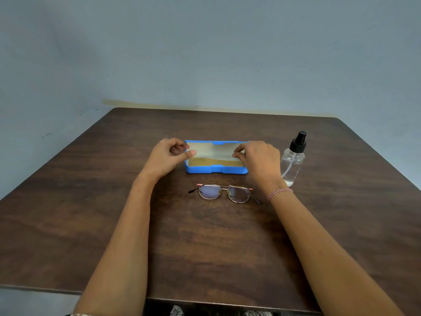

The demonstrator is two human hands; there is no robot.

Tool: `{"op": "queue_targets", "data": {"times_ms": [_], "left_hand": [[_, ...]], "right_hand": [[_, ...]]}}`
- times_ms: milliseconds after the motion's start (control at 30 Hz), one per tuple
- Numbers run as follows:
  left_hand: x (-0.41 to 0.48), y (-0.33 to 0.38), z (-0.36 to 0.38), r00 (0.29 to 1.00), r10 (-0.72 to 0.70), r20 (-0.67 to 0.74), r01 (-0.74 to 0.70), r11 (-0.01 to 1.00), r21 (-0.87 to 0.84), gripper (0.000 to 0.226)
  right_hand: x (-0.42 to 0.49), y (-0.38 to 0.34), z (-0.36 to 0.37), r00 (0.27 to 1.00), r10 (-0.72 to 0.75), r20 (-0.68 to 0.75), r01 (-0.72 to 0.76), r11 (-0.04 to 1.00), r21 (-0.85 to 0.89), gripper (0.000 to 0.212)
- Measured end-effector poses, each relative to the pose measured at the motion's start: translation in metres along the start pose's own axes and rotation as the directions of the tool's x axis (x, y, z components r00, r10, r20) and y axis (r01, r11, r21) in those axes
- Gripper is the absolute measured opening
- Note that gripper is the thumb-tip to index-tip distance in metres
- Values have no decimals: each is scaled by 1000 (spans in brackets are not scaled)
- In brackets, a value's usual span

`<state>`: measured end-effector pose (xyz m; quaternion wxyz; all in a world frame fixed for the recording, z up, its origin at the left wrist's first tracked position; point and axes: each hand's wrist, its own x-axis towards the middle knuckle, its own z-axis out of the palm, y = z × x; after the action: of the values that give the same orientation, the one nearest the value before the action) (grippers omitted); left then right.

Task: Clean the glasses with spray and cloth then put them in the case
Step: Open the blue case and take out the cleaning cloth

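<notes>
Looking from the head camera: a dark wood-grain table runs up to a pale blue-grey wall; both forearms reach in from the near edge

Left hand: closed in a pinch; thumb and forefinger grip the left end of the cloth; the other fingers curl above it

Right hand: likewise closed in a pinch, on the right end of the cloth; knuckles face the camera, so the fingertips are partly hidden

Cloth: pale cream, thin, drawn flat between the two hands; it hangs just above the open case, in front of the raised lid

Case: bright blue, rectangular, at the middle of the table; lid standing up on the far side; a tan lining shows in the tray below the cloth; no wording on it can be read

Glasses: on the table just near of the case, apart from both hands; thin metal frame, rounded lenses, temples spread open, reddish pieces at the hinges

Spray bottle: upright to the right of the case, just beyond the right hand; clear body, black pump top, a thin tube visible inside; whether it bears a label I cannot tell

Bracelet: red-and-white twisted thread around the right wrist
</notes>
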<state>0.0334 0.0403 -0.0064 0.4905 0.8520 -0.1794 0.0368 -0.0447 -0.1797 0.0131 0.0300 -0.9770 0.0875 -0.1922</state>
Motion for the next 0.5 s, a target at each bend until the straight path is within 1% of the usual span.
{"op": "queue_targets", "data": {"times_ms": [33,67,133,233,267,333,400,500], "left_hand": [[0,3,1,996,44,-75,-40,998,53,17],[-1,6,2,988,85,-126,-72,991,109,13],[-4,13,6,978,155,-138,-121,966,229,16],[-10,22,17,961,268,-63,-221,888,404,13],[-11,24,22,952,303,-40,-256,861,439,11],[-11,27,30,936,351,2,-307,818,487,15],[-10,28,37,939,339,61,-317,782,537,21],[-6,26,43,954,256,155,-296,727,619,29]], "right_hand": [[0,0,0,1000,-2,27,2,1000,-17,27],[1,0,2,999,-2,51,4,999,-34,27],[1,0,5,997,-3,80,8,998,-70,28],[3,-2,11,997,-19,80,25,996,-80,26],[4,-2,14,997,-21,78,26,997,-66,24],[5,-1,18,997,-24,70,26,999,-38,24],[5,0,19,997,-26,75,27,999,-20,25],[6,1,19,993,-56,107,61,997,-42,26]]}}
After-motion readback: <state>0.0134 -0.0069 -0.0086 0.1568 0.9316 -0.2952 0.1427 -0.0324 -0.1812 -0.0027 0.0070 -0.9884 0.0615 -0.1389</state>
